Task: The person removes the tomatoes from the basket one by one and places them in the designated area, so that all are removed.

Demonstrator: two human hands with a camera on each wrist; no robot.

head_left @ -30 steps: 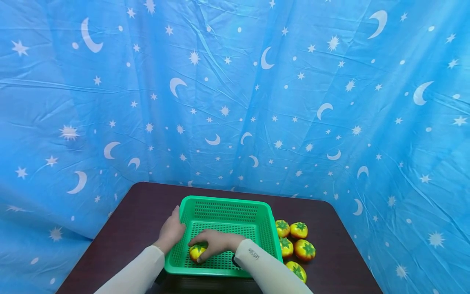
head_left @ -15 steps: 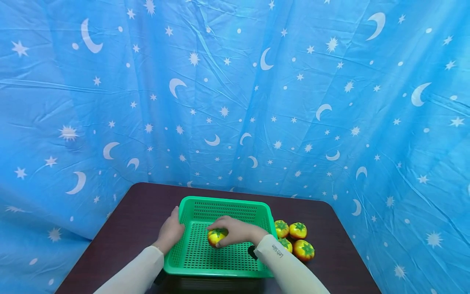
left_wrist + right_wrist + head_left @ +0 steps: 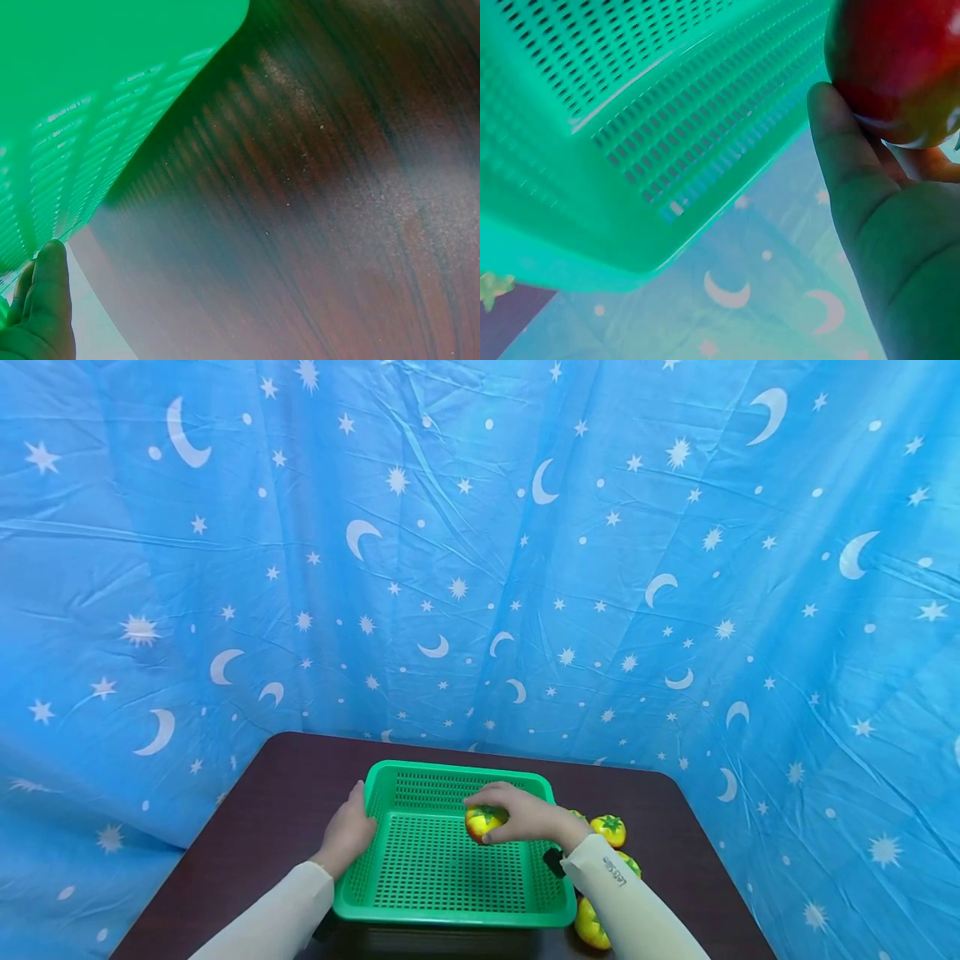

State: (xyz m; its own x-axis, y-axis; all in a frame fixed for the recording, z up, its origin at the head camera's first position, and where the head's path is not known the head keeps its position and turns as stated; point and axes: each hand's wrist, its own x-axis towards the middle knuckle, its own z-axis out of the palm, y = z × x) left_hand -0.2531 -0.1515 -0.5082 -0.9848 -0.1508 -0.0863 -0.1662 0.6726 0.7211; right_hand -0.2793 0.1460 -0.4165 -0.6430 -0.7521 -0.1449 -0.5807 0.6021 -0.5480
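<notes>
A green plastic basket (image 3: 453, 919) with slotted walls stands on the table. My left hand (image 3: 349, 832) holds its left side, the thumb over the rim and the fingers along the outer wall; in the left wrist view those fingers (image 3: 51, 281) lie against the slotted side. Over the basket's right half, my right hand (image 3: 521, 814) grips a yellow-red tomato (image 3: 480, 822) with a green star-shaped top. Seen from the right wrist, the tomato (image 3: 896, 67) shows a glossy red underside above the thumb and fingers. Nothing lies on the basket's visible floor.
Several more tomatoes (image 3: 608, 832) sit on the dark table (image 3: 315, 760) right of the basket, some partly hidden by the right sleeve (image 3: 630, 893). A blue curtain (image 3: 480, 610) with moons and stars hangs behind and beside the table.
My right hand has lifted the tomato from the basket's lower left and carried it rightward and farther back. The left hand and basket have stayed in place.
</notes>
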